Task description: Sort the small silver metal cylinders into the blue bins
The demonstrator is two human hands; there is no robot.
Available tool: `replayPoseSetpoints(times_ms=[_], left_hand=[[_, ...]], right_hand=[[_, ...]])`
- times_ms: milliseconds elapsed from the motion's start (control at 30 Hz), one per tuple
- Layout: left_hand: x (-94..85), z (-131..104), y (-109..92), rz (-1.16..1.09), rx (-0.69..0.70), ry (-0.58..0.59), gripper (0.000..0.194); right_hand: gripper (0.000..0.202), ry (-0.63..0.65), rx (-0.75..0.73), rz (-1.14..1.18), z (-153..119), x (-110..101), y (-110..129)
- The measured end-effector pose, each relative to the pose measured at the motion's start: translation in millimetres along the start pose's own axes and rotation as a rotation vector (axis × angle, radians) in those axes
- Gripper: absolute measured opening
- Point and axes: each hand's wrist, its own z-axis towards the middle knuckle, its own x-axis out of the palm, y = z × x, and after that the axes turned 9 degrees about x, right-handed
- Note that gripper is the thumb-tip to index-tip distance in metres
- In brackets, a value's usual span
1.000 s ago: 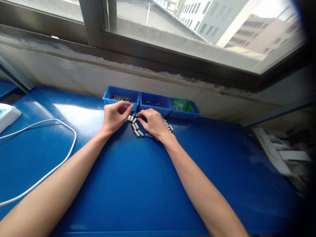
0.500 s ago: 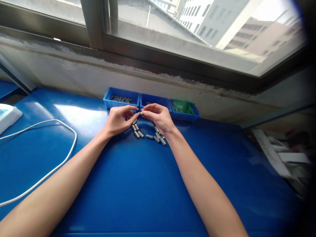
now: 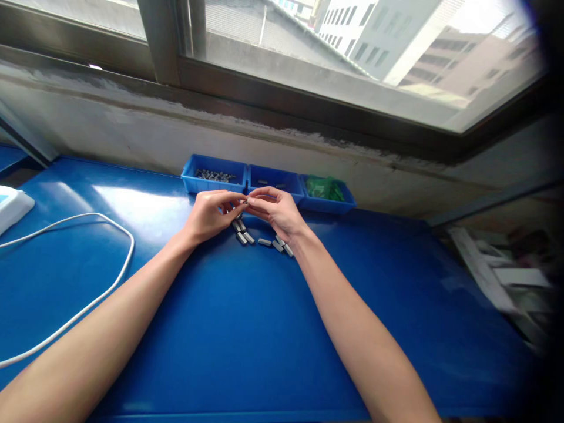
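Note:
My left hand (image 3: 212, 214) and my right hand (image 3: 279, 214) meet fingertip to fingertip just in front of the blue bins. Both are pinched round something small that their fingers mostly hide. Beneath and beside my left hand lie several short grey metal pieces (image 3: 249, 237). A second loose group of grey pieces (image 3: 277, 246) is near my right wrist, partly covered by it. One grey piece (image 3: 265, 242) rests between the two groups.
Against the wall stand a blue bin of small metal parts (image 3: 214, 176), a middle bin (image 3: 275, 176) with a few grey pieces, and one holding green items (image 3: 325, 189). A white cable (image 3: 127, 258) curves across the blue table (image 3: 247, 341) at left, near a white device (image 3: 15, 208).
My right hand has moved slightly left, closer to my left hand, and their fingertips now overlap. The whole view has shifted a little.

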Motion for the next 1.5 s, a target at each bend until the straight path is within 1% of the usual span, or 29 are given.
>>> replayPoseSetpoints(times_ms=[133, 200, 233, 300, 333, 400, 433, 500, 567, 633, 700, 800, 933, 1033, 1133, 1167, 1267, 1367, 1500], left_hand=[[0.5, 2, -2, 0.005, -0.036, -0.036, 0.017], [-0.2, 3, -2, 0.006, -0.073, -0.107, 0.017], [-0.8, 4, -1, 0.019, -0.094, -0.160, 0.018], [-2.0, 4, 1, 0.072, -0.141, -0.276, 0.018], [-2.6, 4, 2, 0.099, -0.165, -0.325, 0.018], [-3.4, 3, 6, 0.134, -0.216, -0.403, 0.018], [-3.6, 2, 8, 0.137, -0.241, -0.429, 0.019], [-3.6, 1, 11, 0.124, -0.285, -0.461, 0.021], [-3.1, 0, 13, 0.106, -0.312, -0.479, 0.024], [-2.6, 0, 15, 0.101, -0.322, -0.482, 0.026], [-2.4, 1, 14, 0.099, -0.322, -0.469, 0.027], [-2.7, 2, 11, 0.099, -0.299, -0.428, 0.026], [-3.6, 5, 2, 0.159, -0.202, -0.356, 0.018], [-3.4, 5, -2, 0.196, -0.119, -0.290, 0.014], [-2.3, 5, -4, 0.150, -0.068, -0.239, 0.012], [-1.8, 5, -5, 0.126, -0.062, -0.224, 0.013], [-0.5, 4, -6, 0.064, -0.063, -0.171, 0.016], [0.1, 5, -8, 0.029, -0.060, -0.133, 0.019], [-0.1, 5, -10, 0.023, -0.040, -0.100, 0.020]], right_hand=[[0.032, -0.028, 0.007, -0.038, -1, 1, 4], [0.024, -0.069, -0.034, -0.164, -2, 0, 7], [0.017, -0.107, -0.085, -0.280, -2, 0, 9], [0.005, -0.205, -0.238, -0.609, -5, -2, 13], [0.004, -0.248, -0.317, -0.794, -7, -3, 15], [0.010, -0.298, -0.422, -1.127, -11, -4, 19], [0.013, -0.302, -0.436, -1.259, -13, -4, 20], [0.018, -0.283, -0.406, -1.442, -16, -3, 21], [0.021, -0.248, -0.344, -1.538, -18, 0, 21], [0.022, -0.210, -0.293, -1.573, -19, 2, 20], [0.020, -0.184, -0.282, -1.567, -18, 2, 19], [0.020, -0.171, -0.306, -1.527, -15, 0, 16], [0.018, -0.179, -0.344, -1.428, -8, -5, 10], [0.015, -0.159, -0.328, -1.197, -2, -10, 6], [0.006, -0.097, -0.242, -0.828, 1, -14, 7], [0.006, -0.069, -0.202, -0.698, 1, -15, 9], [0.022, 0.006, -0.089, -0.374, 0, -18, 15], [0.035, 0.035, -0.024, -0.198, -3, -21, 19], [0.038, 0.050, 0.023, -0.087, -3, -25, 20]])
